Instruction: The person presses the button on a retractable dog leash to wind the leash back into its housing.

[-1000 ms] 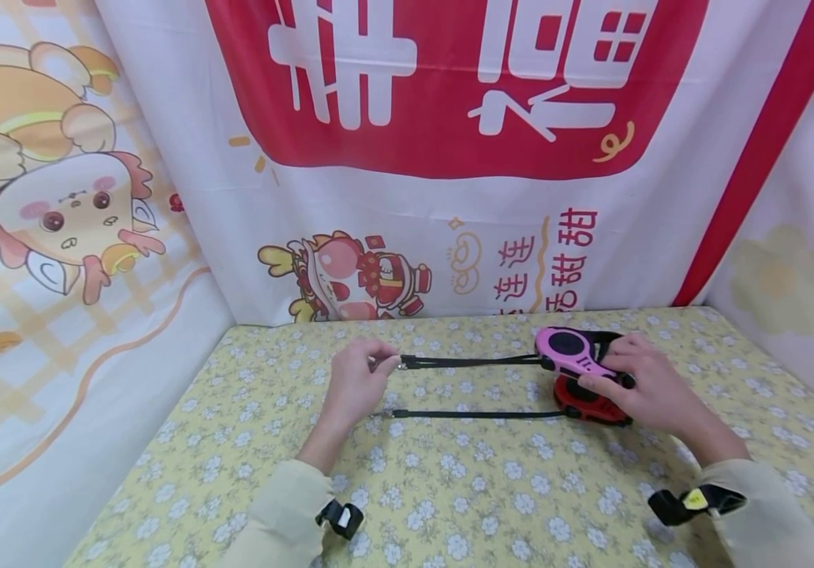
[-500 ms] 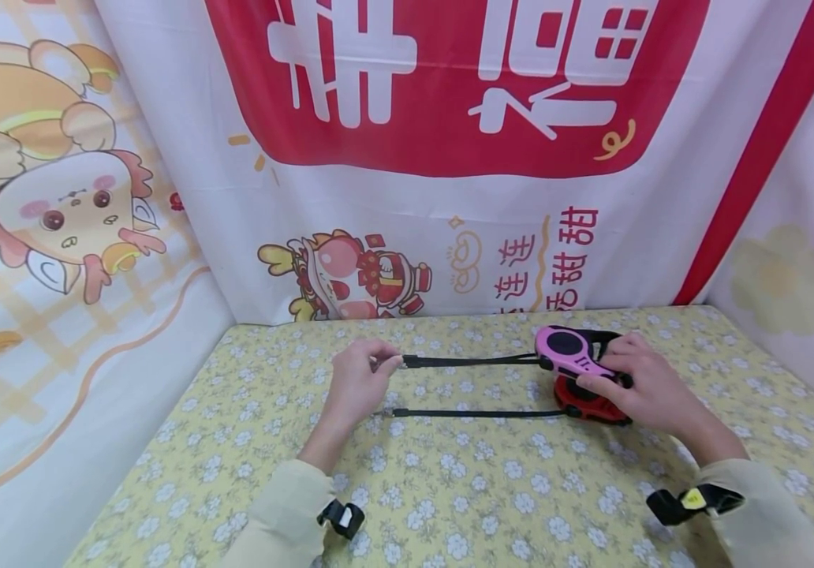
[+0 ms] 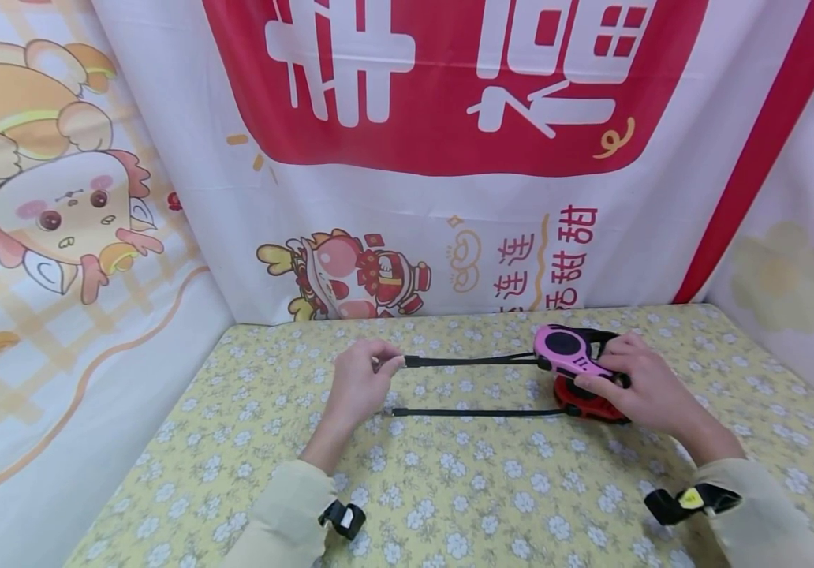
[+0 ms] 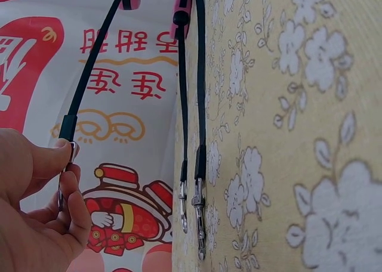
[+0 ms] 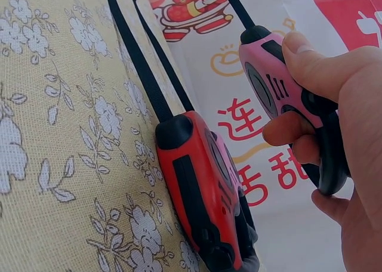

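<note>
A pink retractable dog leash (image 3: pixel 561 344) with black trim is in my right hand (image 3: pixel 651 390), which grips its handle. Its black strap (image 3: pixel 471 362) runs taut across to my left hand (image 3: pixel 360 379). There, thumb and fingers pinch the metal clip (image 4: pixel 73 150) at the strap's end. Below, a red retractable leash (image 5: pixel 194 188) rests on the table, partly covered by the held one in the head view. Right behind the red one, a second pink leash (image 5: pixel 236 175) shows in the right wrist view, mostly hidden.
Straps of the two lying leashes run side by side to the left, ending in metal clips (image 4: pixel 200 224). A yellow floral cloth (image 3: pixel 449 489) covers the table. Printed fabric (image 3: pixel 414 197) hangs along its back and sides.
My left hand has edged very slightly right with the clip. My right hand and the lying leashes look the same.
</note>
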Available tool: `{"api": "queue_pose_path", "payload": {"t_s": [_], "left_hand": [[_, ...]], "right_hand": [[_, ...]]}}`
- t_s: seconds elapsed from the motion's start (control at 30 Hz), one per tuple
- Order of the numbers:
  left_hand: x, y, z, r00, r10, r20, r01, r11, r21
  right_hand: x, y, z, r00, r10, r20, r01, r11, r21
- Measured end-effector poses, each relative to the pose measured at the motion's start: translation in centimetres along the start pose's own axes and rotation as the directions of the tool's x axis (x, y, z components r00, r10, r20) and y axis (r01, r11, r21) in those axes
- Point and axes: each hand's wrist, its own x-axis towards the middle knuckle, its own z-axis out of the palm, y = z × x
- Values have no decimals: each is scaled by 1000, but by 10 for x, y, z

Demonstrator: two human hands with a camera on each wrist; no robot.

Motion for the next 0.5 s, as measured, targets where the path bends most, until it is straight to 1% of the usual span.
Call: {"api": "queue_pose_path", "payload": {"t_s": [0.3,0.5], "left_hand": [[0,2,0,1000,9,1,-9,1000,-9],[0,4,-1,1000,2,4,-2,1000,-1]], "right_hand": [[2,0,0,1000,-6,9,6,1000,-6],[4,-1,-1,1000,-9,7,9,1000,-5]]}}
